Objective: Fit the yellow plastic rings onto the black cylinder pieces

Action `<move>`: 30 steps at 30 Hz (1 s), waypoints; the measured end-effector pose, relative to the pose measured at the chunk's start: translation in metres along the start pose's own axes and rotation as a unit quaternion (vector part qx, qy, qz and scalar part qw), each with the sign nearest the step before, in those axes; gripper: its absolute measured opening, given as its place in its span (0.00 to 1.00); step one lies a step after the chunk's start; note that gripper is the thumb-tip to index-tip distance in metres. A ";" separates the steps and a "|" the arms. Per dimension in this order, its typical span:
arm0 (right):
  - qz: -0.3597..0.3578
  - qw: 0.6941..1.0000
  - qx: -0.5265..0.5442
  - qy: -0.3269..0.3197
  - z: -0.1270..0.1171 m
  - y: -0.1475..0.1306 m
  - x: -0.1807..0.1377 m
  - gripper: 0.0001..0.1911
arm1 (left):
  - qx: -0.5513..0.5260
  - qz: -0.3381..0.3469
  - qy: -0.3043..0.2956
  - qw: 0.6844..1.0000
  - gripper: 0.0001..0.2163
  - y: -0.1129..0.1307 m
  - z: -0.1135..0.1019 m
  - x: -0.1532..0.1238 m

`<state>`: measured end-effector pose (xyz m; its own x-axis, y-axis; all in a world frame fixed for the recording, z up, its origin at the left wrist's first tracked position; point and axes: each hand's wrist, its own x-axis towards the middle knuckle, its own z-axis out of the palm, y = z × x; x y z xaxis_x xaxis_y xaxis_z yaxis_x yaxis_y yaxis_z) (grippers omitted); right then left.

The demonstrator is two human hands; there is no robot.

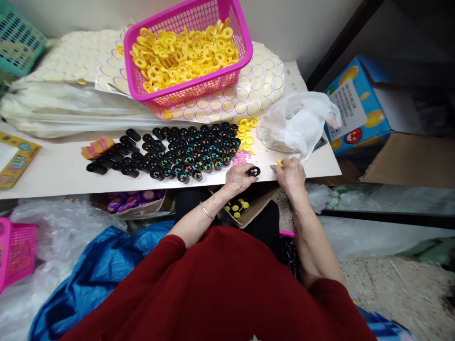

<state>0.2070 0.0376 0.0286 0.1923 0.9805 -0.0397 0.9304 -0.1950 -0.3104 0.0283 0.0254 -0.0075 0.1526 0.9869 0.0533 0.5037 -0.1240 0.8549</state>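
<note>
My left hand (239, 179) is closed round a small black tube (254, 171) with coloured bits showing in its open top, at the front edge of the white table (53, 170). My right hand (292, 173) is beside it, fingers pinched on a small yellow ring (279, 162). Several more black tubes (185, 149) stand or lie in rows just left of my hands. Loose yellow rings (247, 135) and small pink pieces (240, 157) lie next to the tubes.
A pink basket (142, 92) full of yellow rings sits on round-sticker sheets (256, 90) at the back. A clear plastic bag (298, 123) lies right, a blue carton (355, 104) beyond. A cardboard box (249, 210) with yellow-capped tubes sits under the table's edge.
</note>
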 end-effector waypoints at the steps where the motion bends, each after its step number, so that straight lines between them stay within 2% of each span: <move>1: -0.011 1.000 0.011 0.013 0.004 0.002 0.001 0.13 | -0.001 -0.003 0.003 1.000 0.14 0.000 0.000 0.000; 5: -0.029 0.993 0.056 0.095 0.020 0.012 0.002 0.13 | -0.012 -0.004 0.003 1.000 0.15 -0.001 0.002 -0.001; 7: -0.021 0.991 0.066 0.114 0.025 0.016 0.001 0.15 | -0.022 -0.011 0.002 1.000 0.15 -0.003 0.003 -0.001; 11: -0.012 0.991 0.079 0.110 0.025 0.020 -0.002 0.13 | -0.033 -0.030 0.004 0.999 0.17 -0.004 0.003 -0.001; 14: 0.006 0.993 0.075 0.090 0.020 0.022 -0.005 0.10 | -0.029 -0.015 0.005 0.999 0.16 -0.004 0.003 -0.001; 17: 0.007 0.992 0.090 0.083 0.015 0.021 -0.010 0.11 | -0.024 0.003 0.008 1.000 0.15 -0.004 0.002 -0.001; 20: -0.065 0.978 0.176 0.090 0.014 0.014 -0.019 0.14 | -0.022 0.011 0.003 1.000 0.14 -0.003 0.002 0.000; 23: -0.161 0.951 0.257 0.058 0.016 0.000 -0.028 0.14 | -0.022 0.023 0.001 0.999 0.12 -0.004 0.002 -0.001; 26: -0.207 0.945 0.251 0.029 0.015 -0.014 -0.036 0.14 | -0.019 0.035 0.006 0.999 0.09 -0.004 0.002 -0.001; 30: -0.224 0.955 0.194 0.024 0.013 -0.024 -0.039 0.14 | -0.004 0.037 0.011 0.999 0.07 -0.003 0.001 -0.003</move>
<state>0.1731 0.0039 0.0253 -0.1760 0.9594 0.2203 0.7380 0.2767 -0.6154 0.0272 0.0227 -0.0103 0.1705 0.9770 0.1284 0.4842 -0.1966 0.8526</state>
